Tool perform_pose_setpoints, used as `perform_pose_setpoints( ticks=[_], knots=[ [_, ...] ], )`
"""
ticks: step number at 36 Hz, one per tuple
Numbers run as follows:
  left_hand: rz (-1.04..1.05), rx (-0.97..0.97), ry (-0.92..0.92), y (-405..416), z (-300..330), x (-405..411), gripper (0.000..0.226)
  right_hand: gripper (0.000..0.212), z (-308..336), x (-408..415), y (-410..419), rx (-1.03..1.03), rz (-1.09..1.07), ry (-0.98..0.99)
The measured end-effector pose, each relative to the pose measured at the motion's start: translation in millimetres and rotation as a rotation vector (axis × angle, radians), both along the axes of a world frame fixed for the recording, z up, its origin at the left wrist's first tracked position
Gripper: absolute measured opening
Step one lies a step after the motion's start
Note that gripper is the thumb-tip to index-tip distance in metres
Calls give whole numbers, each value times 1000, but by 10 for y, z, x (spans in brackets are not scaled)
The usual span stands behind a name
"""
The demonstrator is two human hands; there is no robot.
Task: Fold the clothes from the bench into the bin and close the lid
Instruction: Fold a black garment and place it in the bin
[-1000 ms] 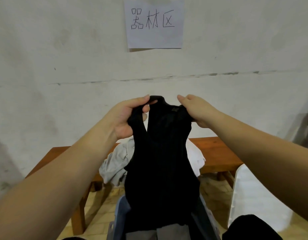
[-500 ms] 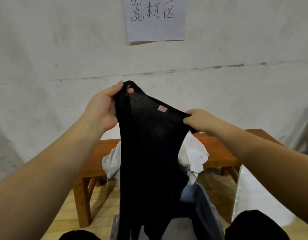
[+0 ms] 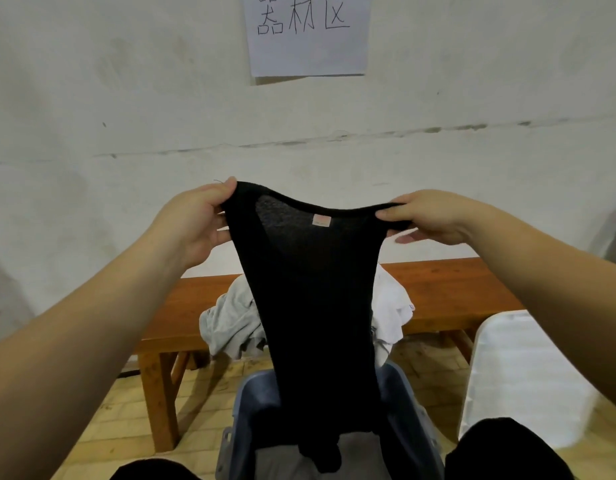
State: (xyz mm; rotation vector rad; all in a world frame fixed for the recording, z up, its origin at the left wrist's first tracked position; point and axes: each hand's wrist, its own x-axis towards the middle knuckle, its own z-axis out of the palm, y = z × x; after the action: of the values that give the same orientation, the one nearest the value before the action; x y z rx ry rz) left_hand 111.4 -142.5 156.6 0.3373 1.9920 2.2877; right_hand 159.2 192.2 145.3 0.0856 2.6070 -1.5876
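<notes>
I hold a black knit top (image 3: 313, 306) up in front of me, stretched by its two shoulder ends, a small pink label showing at the neckline. My left hand (image 3: 195, 226) pinches the left end and my right hand (image 3: 427, 220) pinches the right end. The garment hangs down into the blue-grey bin (image 3: 244, 410) between my knees, where grey cloth lies inside. Behind it, on the wooden bench (image 3: 448, 292), sits a pile of grey and white clothes (image 3: 230, 317), partly hidden by the black top.
A white lid or panel (image 3: 517, 375) stands on the floor at the right beside the bin. A paper sign (image 3: 306, 32) hangs on the wall above. The floor is yellow brick. My dark-clad knees fill the bottom corners.
My hands have moved apart and levelled out, spreading the top's neckline wide. The right hand rose and went right; the label now faces me.
</notes>
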Motion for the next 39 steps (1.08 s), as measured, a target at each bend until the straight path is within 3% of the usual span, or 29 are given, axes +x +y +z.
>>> perform_pose_setpoints(
  ticks=[3,11,18,26,30,34,39],
  knots=[
    [26,33,-44,29,-19,-31,10,22,-45,14,43,-51,-35,115],
    [45,-55,28,-2,-56,-96,25,17,102,143,50,438,-73,304],
    [150,-359,194,-18,-64,-86,13,17,135,142,87,106,16,279],
    [330,-548,439,-27,-82,-2,20,20,105,115,64,-46,-1,300],
    [236,-296,332,45,-50,10,17,16,235,172,-112,53,-14,447],
    [74,-76,273,135,-29,46,17,10,411,264,-339,347,-19,546],
    [-96,43,297,327,-4,138,17,7,476,213,-602,314,-18,546]
  ],
)
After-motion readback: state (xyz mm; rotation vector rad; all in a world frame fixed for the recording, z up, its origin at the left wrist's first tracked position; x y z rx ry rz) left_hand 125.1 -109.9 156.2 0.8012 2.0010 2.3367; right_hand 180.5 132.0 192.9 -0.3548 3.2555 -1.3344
